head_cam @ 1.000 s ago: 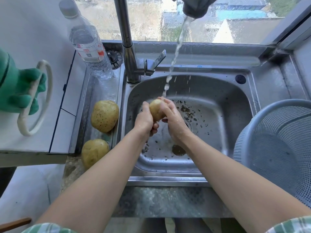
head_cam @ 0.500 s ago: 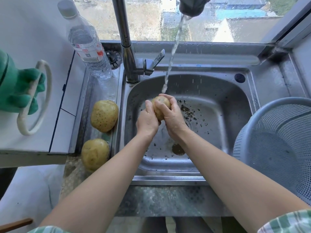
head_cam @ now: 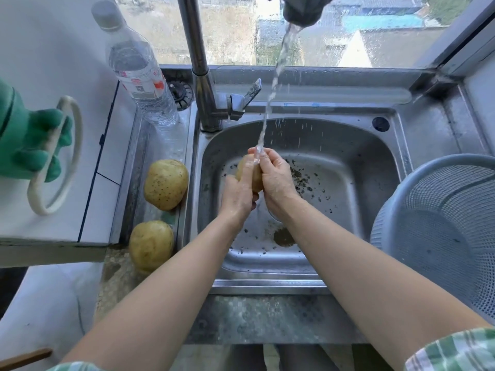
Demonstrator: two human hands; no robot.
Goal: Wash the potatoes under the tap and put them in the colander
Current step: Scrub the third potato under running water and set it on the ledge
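Over the steel sink (head_cam: 348,145), my left hand (head_cam: 237,195) and my right hand (head_cam: 274,178) clasp a yellow potato (head_cam: 247,172) between them. Water from the tap spout (head_cam: 302,9) streams down onto the potato and my right fingers. Two more potatoes lie on the ledge left of the basin, one farther (head_cam: 166,184) and one nearer (head_cam: 151,245). A grey-blue mesh colander (head_cam: 439,223) stands at the right of the sink, with nothing visible in it.
Dirt flecks and a dark patch lie on the sink floor (head_cam: 308,183). A clear plastic bottle (head_cam: 139,73) stands at the back left beside the tap column (head_cam: 201,68). A green rubber glove (head_cam: 29,145) and a white ring hang at the left wall.
Both hands have rubbed and turned the potato under the stream. My left hand has slid down along it while the right has closed over its top.
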